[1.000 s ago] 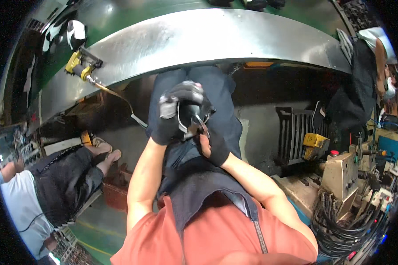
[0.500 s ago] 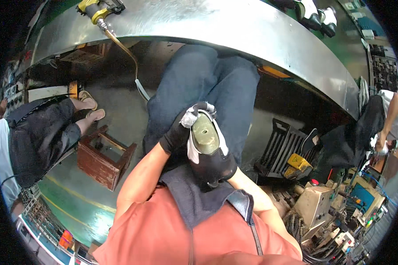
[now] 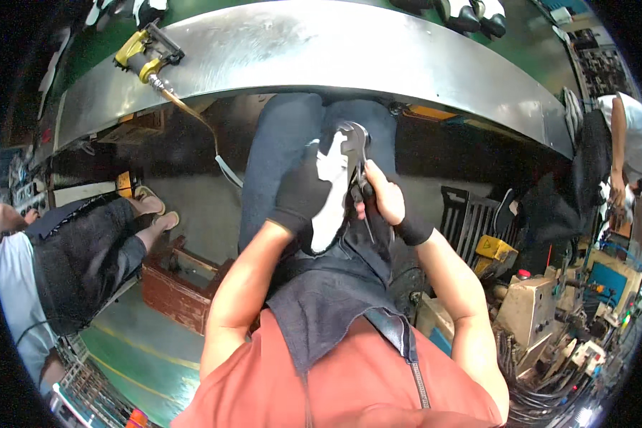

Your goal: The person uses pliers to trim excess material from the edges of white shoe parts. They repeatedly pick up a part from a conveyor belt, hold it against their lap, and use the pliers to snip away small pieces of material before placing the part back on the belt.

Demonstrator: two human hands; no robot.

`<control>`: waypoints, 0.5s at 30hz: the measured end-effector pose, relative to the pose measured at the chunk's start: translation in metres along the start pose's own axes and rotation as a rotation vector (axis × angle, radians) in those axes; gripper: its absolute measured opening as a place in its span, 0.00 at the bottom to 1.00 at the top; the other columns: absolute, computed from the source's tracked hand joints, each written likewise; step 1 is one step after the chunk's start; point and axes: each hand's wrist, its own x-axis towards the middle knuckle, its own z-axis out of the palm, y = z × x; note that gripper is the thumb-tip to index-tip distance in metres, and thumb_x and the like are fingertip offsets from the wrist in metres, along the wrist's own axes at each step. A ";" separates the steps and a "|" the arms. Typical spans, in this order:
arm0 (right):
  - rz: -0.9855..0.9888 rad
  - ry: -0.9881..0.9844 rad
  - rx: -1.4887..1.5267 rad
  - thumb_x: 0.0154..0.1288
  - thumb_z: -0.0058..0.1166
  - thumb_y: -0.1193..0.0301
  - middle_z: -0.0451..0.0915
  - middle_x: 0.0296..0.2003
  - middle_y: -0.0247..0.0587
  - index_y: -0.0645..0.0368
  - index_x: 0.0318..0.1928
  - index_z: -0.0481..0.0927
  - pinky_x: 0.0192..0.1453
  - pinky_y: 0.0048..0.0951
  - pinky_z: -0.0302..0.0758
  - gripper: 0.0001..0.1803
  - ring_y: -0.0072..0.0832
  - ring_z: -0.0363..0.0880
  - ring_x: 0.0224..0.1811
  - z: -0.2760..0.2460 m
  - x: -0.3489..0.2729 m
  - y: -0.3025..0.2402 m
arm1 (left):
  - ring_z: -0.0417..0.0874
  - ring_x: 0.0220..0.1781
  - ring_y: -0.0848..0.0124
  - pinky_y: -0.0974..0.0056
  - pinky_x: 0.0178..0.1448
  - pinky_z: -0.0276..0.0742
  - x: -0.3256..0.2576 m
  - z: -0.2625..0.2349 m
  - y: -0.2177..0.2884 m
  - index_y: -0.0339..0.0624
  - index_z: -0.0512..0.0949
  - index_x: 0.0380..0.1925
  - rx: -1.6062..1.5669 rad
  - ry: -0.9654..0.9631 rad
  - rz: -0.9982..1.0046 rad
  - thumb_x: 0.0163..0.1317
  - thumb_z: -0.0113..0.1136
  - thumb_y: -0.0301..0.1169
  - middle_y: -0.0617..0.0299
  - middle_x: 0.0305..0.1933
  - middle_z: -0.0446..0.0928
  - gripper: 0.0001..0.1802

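Observation:
Over my lap, my left hand (image 3: 299, 191) in a black glove is closed around a white and black shoe upper (image 3: 328, 222) pulled over a last. The upper lies lengthwise, its white side showing. My right hand (image 3: 385, 198), in a black glove that leaves the thumb and some fingertips bare, grips the handles of metal lasting pincers (image 3: 355, 143). The curved head of the pincers is at the far end of the shoe, against or just over the white material. My hand and the tool hide whether the jaws bite the edge.
A metal-topped bench (image 3: 321, 53) runs ahead of my knees. A yellow air stapler (image 3: 141, 57) with a hose rests on it at left. Beyond stand several shoes (image 3: 471, 16). A wooden stool (image 3: 175, 285) and a seated person are left; machinery (image 3: 531, 307) and another person are right.
The shoe has turned from its olive underside facing up to its white side showing. My right hand has left the shoe's near end and now holds the pincers.

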 end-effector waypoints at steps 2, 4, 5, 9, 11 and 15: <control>0.005 -0.031 -0.018 0.72 0.31 0.46 0.78 0.25 0.37 0.59 0.41 0.76 0.33 0.25 0.73 0.29 0.24 0.76 0.24 0.004 -0.012 -0.013 | 0.81 0.47 0.51 0.55 0.50 0.74 -0.006 -0.006 -0.015 0.34 0.63 0.59 -0.334 -0.053 -0.081 0.56 0.59 0.35 0.43 0.44 0.78 0.32; 0.029 -0.046 0.035 0.72 0.32 0.47 0.78 0.29 0.38 0.59 0.46 0.75 0.38 0.25 0.75 0.28 0.24 0.78 0.29 0.005 -0.014 -0.008 | 0.79 0.52 0.56 0.59 0.54 0.74 -0.011 0.003 -0.029 0.32 0.61 0.62 -0.444 0.009 -0.033 0.55 0.63 0.36 0.44 0.50 0.77 0.37; 0.031 -0.039 0.094 0.72 0.33 0.48 0.79 0.32 0.38 0.59 0.47 0.75 0.40 0.26 0.75 0.28 0.24 0.78 0.31 -0.002 -0.005 0.003 | 0.78 0.54 0.56 0.59 0.55 0.73 -0.027 0.014 -0.024 0.32 0.62 0.61 -0.236 0.073 0.100 0.55 0.63 0.36 0.43 0.52 0.76 0.36; -0.034 -0.073 -0.205 0.72 0.38 0.52 0.79 0.42 0.38 0.61 0.52 0.75 0.48 0.26 0.74 0.26 0.26 0.79 0.38 -0.043 -0.004 0.021 | 0.68 0.64 0.54 0.58 0.65 0.64 -0.051 0.016 -0.001 0.28 0.61 0.61 -0.183 0.012 -0.003 0.55 0.62 0.33 0.40 0.61 0.67 0.36; -0.099 -0.080 -0.548 0.72 0.38 0.52 0.79 0.38 0.41 0.62 0.47 0.77 0.44 0.29 0.74 0.25 0.31 0.79 0.34 -0.045 -0.014 0.018 | 0.67 0.65 0.53 0.58 0.67 0.62 -0.056 0.028 -0.002 0.26 0.60 0.61 -0.088 0.041 0.045 0.55 0.62 0.33 0.39 0.61 0.66 0.37; -0.103 0.063 -1.120 0.70 0.36 0.51 0.77 0.27 0.58 0.63 0.32 0.80 0.31 0.44 0.72 0.29 0.52 0.77 0.25 -0.016 -0.041 -0.030 | 0.67 0.65 0.50 0.56 0.68 0.61 -0.052 0.040 -0.014 0.27 0.59 0.61 -0.071 0.059 0.175 0.56 0.62 0.34 0.38 0.61 0.66 0.37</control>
